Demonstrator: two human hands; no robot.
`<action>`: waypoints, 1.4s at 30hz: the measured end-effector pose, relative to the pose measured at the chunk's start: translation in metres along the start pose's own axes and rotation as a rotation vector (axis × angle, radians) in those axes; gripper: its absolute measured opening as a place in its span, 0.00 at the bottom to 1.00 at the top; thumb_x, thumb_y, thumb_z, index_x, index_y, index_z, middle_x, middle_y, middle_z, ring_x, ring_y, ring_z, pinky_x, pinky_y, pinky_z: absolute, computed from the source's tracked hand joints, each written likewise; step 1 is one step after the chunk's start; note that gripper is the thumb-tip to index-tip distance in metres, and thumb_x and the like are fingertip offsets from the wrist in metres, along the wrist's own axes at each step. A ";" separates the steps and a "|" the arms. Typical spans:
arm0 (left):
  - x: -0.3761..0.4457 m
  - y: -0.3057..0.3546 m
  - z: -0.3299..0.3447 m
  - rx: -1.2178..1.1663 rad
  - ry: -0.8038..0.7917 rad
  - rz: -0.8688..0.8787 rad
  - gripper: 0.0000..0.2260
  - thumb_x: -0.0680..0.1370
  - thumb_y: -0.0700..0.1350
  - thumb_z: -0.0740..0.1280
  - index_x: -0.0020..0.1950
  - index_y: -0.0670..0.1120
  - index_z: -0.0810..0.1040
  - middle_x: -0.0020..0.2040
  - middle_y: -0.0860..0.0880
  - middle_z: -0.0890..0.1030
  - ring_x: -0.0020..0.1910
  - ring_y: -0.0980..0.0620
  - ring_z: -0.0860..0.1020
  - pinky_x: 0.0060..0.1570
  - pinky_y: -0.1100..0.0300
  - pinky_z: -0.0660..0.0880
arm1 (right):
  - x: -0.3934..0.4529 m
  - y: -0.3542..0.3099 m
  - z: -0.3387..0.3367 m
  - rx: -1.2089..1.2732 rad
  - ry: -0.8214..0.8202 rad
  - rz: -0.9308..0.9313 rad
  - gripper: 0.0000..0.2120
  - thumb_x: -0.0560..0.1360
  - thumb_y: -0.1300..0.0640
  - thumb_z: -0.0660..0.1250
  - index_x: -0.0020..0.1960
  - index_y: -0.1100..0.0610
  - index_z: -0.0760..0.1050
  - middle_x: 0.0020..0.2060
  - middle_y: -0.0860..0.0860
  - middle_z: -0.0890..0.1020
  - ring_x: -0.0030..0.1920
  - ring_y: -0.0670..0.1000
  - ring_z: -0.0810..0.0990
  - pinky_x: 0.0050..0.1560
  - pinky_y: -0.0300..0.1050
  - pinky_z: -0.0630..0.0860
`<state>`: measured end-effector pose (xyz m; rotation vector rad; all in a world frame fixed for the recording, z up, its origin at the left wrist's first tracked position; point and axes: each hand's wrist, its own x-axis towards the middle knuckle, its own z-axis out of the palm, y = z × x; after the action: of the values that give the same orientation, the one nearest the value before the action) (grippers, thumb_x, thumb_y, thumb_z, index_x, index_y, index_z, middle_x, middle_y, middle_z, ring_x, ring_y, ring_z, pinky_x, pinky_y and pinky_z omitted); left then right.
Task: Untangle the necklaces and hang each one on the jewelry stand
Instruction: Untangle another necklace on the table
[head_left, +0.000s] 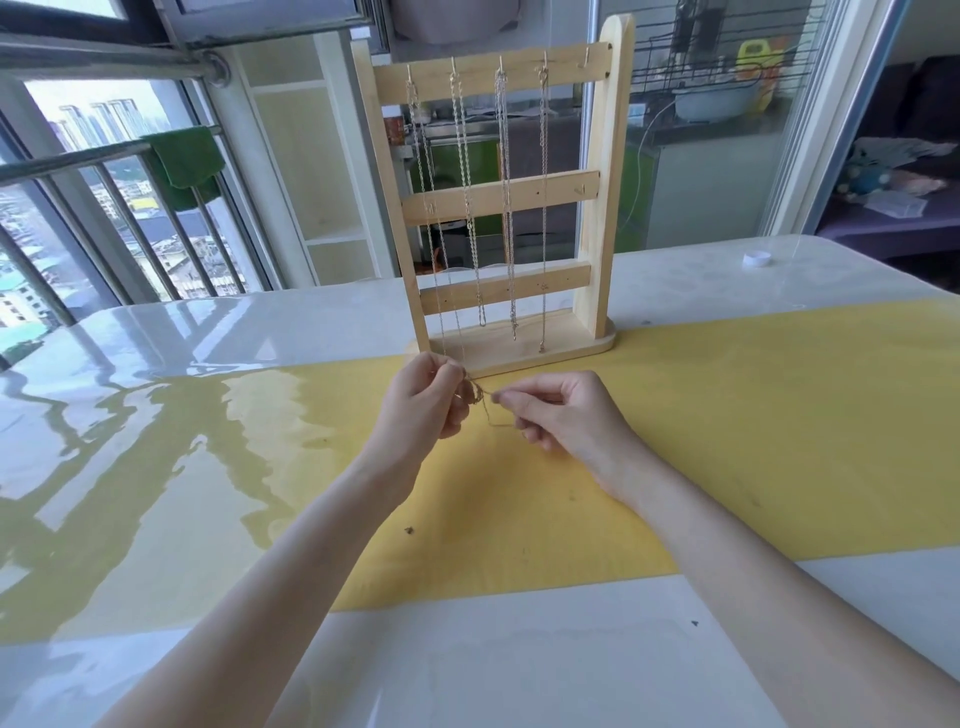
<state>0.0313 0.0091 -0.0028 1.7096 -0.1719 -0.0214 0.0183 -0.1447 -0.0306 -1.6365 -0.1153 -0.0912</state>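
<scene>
At the far left a green cloth (184, 156) hangs over the balcony rail (67, 161), well behind the table (156, 332). Your left hand (423, 397) is raised just in front of the stand's base, thumb and fingertips pinched together on a thin gold chain (480, 402). That chain is the loose one: it bunches into a small knot right at your left fingertips, then loops down and across to your right hand. It hangs between your hands above the yellow mat (727, 415), and you cannot tell whether its lowest loop touches the mat. Behind your hands the stand (498, 197) is upright on the table, its base at the mat's far edge. Four chains (506, 208) hang from hooks on its top bar, side by side; the leftmost reaches down to just beside your left hand. The hook at the right end of the top bar is bare. Your right hand (563, 410) is curled, thumb and forefinger clamped on the other end of the gold chain. Far right, a small white cap (756, 258) sits on the table
</scene>
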 end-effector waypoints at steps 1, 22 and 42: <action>0.000 0.000 0.000 0.007 -0.011 -0.003 0.10 0.81 0.39 0.56 0.40 0.44 0.68 0.31 0.52 0.71 0.26 0.57 0.66 0.27 0.67 0.64 | 0.000 0.000 0.002 -0.026 0.006 -0.010 0.03 0.74 0.61 0.70 0.46 0.57 0.83 0.26 0.49 0.71 0.26 0.45 0.67 0.30 0.34 0.66; 0.003 0.003 -0.008 0.461 -0.132 0.275 0.07 0.73 0.37 0.71 0.38 0.48 0.82 0.34 0.56 0.82 0.34 0.58 0.80 0.40 0.63 0.75 | 0.000 0.008 0.006 -0.161 0.021 -0.117 0.07 0.72 0.56 0.73 0.42 0.60 0.82 0.22 0.45 0.59 0.27 0.47 0.57 0.35 0.43 0.59; 0.002 0.002 -0.006 0.067 -0.217 -0.088 0.07 0.78 0.35 0.64 0.44 0.45 0.69 0.37 0.48 0.75 0.37 0.55 0.74 0.38 0.66 0.76 | -0.005 -0.006 0.004 -0.181 0.043 -0.144 0.07 0.73 0.61 0.71 0.38 0.52 0.79 0.24 0.39 0.76 0.23 0.43 0.67 0.31 0.38 0.66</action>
<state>0.0342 0.0146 -0.0001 1.7793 -0.2608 -0.2699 0.0122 -0.1409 -0.0258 -1.8045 -0.1967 -0.2532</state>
